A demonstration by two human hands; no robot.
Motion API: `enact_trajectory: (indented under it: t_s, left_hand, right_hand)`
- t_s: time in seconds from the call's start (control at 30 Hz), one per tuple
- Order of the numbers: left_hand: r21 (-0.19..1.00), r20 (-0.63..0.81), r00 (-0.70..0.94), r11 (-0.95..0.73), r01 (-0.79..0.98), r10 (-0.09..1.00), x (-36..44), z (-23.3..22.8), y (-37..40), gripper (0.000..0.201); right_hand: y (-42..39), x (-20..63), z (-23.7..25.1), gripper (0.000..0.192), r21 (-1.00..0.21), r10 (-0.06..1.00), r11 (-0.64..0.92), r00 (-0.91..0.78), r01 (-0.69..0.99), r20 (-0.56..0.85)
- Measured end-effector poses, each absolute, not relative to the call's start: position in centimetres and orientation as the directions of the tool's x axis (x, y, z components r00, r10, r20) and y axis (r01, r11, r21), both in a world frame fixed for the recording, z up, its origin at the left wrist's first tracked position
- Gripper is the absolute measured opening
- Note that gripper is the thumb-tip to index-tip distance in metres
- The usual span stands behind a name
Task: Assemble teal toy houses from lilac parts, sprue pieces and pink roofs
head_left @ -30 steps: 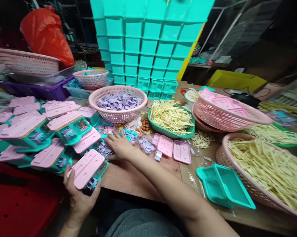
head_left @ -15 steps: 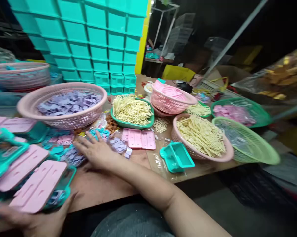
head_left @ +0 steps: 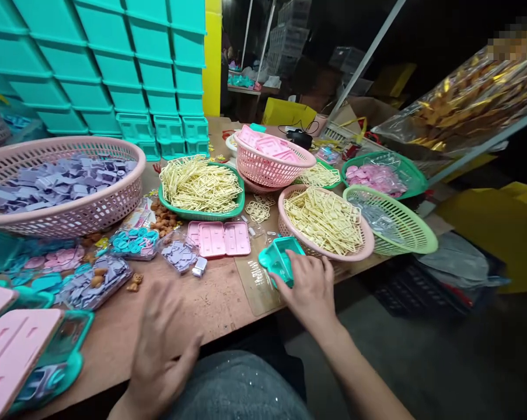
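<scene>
My right hand (head_left: 309, 286) is at the teal plastic box (head_left: 278, 256), its thumb along the near side and its fingers over the right rim. The box is open-topped, with a rounded tab at its left end. Palm sideways and fingers spread, my left hand (head_left: 160, 344) is over the table's front edge and holds nothing; its fingertips are blurred. Left of it lie teal boxes (head_left: 77, 350) with pink plastic panels (head_left: 24, 350) on top. A clear tray of purple pieces (head_left: 99, 283) sits beyond that hand, beside small brown bear figures (head_left: 135, 282).
A pink basket (head_left: 132, 186) of purple parts stands at left. A green tray (head_left: 241, 195) and a pink basket (head_left: 368, 248) hold pale yellow frames. An open pink case (head_left: 219, 238) lies mid-table. Stacked teal boxes (head_left: 110, 55) rise behind; a light-green basket (head_left: 425, 239) overhangs the right edge.
My right hand has gone from the purple pieces at left to the teal box at right. My left hand has come away from the pink-topped boxes. The view has turned right.
</scene>
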State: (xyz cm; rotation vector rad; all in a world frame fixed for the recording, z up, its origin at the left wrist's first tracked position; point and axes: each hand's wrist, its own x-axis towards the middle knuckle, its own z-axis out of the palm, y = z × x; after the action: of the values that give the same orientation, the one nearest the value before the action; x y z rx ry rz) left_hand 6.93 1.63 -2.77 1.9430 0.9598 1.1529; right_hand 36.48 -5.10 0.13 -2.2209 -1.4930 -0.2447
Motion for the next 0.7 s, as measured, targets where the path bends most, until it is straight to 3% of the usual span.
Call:
enact_trajectory:
  t_s: [0.07,0.13,0.23,0.3,0.4,0.47,0.53,0.57,0.63,0.7]
  left_hand:
    - [0.812,0.402,0.54,-0.56,0.162,0.739,9.2,-2.2,2.0,0.065]
    - [0.862,0.345,0.612,-0.499,0.094,0.712,10.6,-1.7,2.6,0.063]
    - [0.982,0.132,0.649,-0.19,0.021,0.75,10.4,-1.4,3.1,0.092]
    - [0.997,-0.055,0.693,0.081,-0.005,0.719,9.1,-1.4,3.1,0.108]
    - [0.932,-0.277,0.578,0.362,-0.035,0.768,6.6,-1.3,2.6,0.1]
    - [0.9,-0.373,0.35,0.427,-0.09,0.86,5.2,-1.0,2.2,0.091]
    - [0.897,-0.404,0.153,0.423,-0.129,0.902,4.3,-0.8,1.8,0.082]
    - [0.903,-0.396,0.095,0.406,-0.137,0.913,4.1,-0.8,1.7,0.079]
    - [0.919,-0.366,0.038,0.367,-0.145,0.93,4.0,-0.9,1.5,0.074]
    - [0.935,-0.325,0.021,0.325,-0.139,0.945,4.2,-1.2,1.4,0.069]
  right_hand:
    - [-6.1,38.0,0.4,0.028,-0.285,0.862,-0.265,0.359,0.921,0.358]
    - [-6.6,37.8,1.1,0.028,-0.395,0.9,-0.103,0.254,0.913,0.353]
    - [-6.1,35.3,2.8,0.029,-0.626,0.961,0.193,-0.016,0.755,0.276]
    - [-4.7,33.2,3.6,0.027,-0.736,0.956,0.294,-0.204,0.61,0.213]
    - [-0.8,30.6,3.9,0.025,-0.811,0.912,0.359,-0.359,0.463,0.199]
    - [2.8,29.4,3.6,0.027,-0.758,0.91,0.374,-0.37,0.534,0.189]
    - [6.8,28.3,3.3,0.023,-0.519,0.941,0.325,-0.324,0.79,0.097]
    - [8.7,27.8,3.2,0.022,-0.35,0.951,0.294,-0.31,0.889,0.012]
    - [11.9,26.5,3.0,0.02,-0.162,0.95,0.278,-0.296,0.947,-0.099]
    - [14.0,25.1,2.9,0.02,-0.101,0.94,0.292,-0.305,0.951,-0.153]
